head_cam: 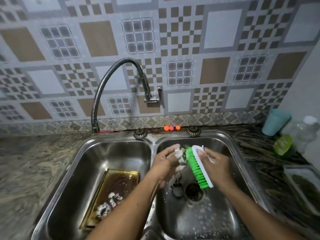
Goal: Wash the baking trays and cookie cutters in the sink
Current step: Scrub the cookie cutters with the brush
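Fingers of the left hand [166, 159] are pinching a small sudsy cookie cutter [180, 154]. Fingers of the right hand [214, 166] are wrapping round the white back of a green brush [197, 168], its bristles touching the cutter, above the back of the sink's [154, 141] right basin. A second cutter [176, 187] is lying beside the drain [194, 191]. Roughly midway, I'd judge: the baking tray [119, 177] is sitting in the left basin, brown-stained and foam-flecked, carrying two soapy cutters [110, 203] near its front edge. Tray scrub and rinsing are looking undone.
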